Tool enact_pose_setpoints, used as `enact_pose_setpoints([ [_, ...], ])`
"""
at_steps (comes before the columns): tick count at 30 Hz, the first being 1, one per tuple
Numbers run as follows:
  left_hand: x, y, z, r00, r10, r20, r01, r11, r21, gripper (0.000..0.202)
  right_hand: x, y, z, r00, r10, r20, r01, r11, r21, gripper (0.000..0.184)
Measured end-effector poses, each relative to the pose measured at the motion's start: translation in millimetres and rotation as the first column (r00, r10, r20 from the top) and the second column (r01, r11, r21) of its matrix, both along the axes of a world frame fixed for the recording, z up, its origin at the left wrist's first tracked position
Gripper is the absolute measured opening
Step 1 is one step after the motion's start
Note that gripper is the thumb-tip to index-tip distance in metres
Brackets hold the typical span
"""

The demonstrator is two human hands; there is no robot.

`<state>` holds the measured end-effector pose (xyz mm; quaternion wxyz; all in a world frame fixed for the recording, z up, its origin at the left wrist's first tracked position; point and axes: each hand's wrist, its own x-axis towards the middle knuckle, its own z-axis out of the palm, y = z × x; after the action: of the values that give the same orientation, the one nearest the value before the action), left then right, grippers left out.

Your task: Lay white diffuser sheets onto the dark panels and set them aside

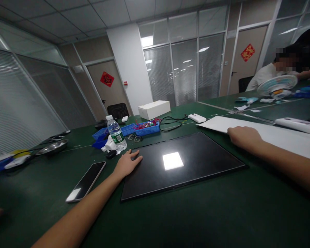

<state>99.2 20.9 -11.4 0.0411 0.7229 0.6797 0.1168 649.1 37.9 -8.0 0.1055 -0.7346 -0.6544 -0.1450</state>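
A flat black screen panel [201, 155] lies on the green table, with a bright ceiling light mirrored in it. My left hand [127, 164] rests on the panel's far left corner, its fingers spread. To the right, my right hand [244, 137] is closed on the near edge of a large white sheet [219, 123]. The sheet's left end reaches behind the panel's far right corner. My right fingertips are partly hidden. A phone [87, 181] lies face up left of my left forearm.
Behind my left hand stand a water bottle [116, 134], glasses [134, 138] and a blue tray [147, 128] of wires. A white box [154, 109] and black cable [170, 122] lie farther back. A person [265, 75] sits far right behind a fan [277, 85].
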Motion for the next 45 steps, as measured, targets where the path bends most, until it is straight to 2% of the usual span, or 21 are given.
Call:
enact_pose_setpoints([
  [2,1.8,-3.2,3.2,0.999,0.042,-0.005,-0.041,0.999,0.019,0.062,-4.4,-4.1,5.3,1.000,-0.024,0.020,0.025,0.998,-0.049,0.028],
  [6,3.5,-5.2,4.1,1.000,0.030,0.001,-0.030,0.998,0.048,0.058,-5.1,-6.1,11.4,0.996,-0.089,0.024,0.091,0.992,-0.087,0.041],
  [13,-0.9,-0.7,-1.8,1.000,0.009,0.014,-0.010,0.998,0.059,0.059,8.6,-2.1,7.9,0.989,-0.148,0.020,0.149,0.981,-0.125,0.033],
  [17,-1.5,-1.2,-2.3,1.000,-0.001,0.001,0.001,0.998,0.062,0.058,11.0,-3.2,8.5,0.986,-0.167,0.011,0.167,0.980,-0.104,0.044],
  [20,-1.0,-2.6,-2.1,1.000,-0.005,-0.007,0.006,0.998,0.066,0.055,8.4,-7.8,15.1,0.982,-0.186,0.019,0.187,0.980,-0.062,0.054],
  [23,-1.3,-3.4,-1.9,1.000,-0.011,-0.011,0.012,0.998,0.068,0.054,-0.2,-15.3,24.9,0.982,-0.180,0.055,0.181,0.983,-0.015,0.052],
  [28,-2.6,-3.0,-1.9,1.000,-0.010,-0.010,0.011,0.997,0.070,0.052,-33.1,-33.6,37.7,0.986,-0.089,0.144,0.083,0.995,0.047,0.034],
  [31,-2.6,-3.7,-1.1,1.000,-0.009,-0.006,0.009,0.998,0.068,0.052,-63.0,-49.0,40.1,0.979,0.034,0.203,-0.046,0.997,0.057,0.034],
  [34,-2.2,-5.4,0.6,1.000,-0.013,-0.009,0.013,0.998,0.057,0.052,-98.3,-67.2,35.6,0.949,0.195,0.248,-0.212,0.976,0.042,0.036],
  [36,-2.1,-6.5,1.7,1.000,-0.009,-0.008,0.010,0.999,0.046,0.053,-122.6,-80.2,27.9,0.888,0.374,0.268,-0.393,0.919,0.021,0.036],
  [37,-2.2,-6.8,2.1,1.000,-0.007,-0.001,0.007,0.999,0.044,0.054,-134.3,-86.7,23.0,0.838,0.475,0.268,-0.496,0.868,0.014,0.035],
  [40,-2.9,-7.1,2.2,0.999,-0.008,0.044,0.006,0.998,0.056,0.062,-163.3,-103.6,8.6,0.645,0.726,0.238,-0.748,0.663,0.005,0.026],
  [43,-3.5,-6.9,1.5,0.998,-0.005,0.070,0.001,0.998,0.064,0.068,-178.5,-113.8,1.8,0.499,0.844,0.196,-0.860,0.511,-0.012,0.026],
  [45,-3.6,-6.4,0.8,0.998,-0.007,0.068,0.003,0.998,0.062,0.070,-180.9,-116.9,2.7,0.438,0.887,0.149,-0.895,0.446,-0.029,0.030],
])
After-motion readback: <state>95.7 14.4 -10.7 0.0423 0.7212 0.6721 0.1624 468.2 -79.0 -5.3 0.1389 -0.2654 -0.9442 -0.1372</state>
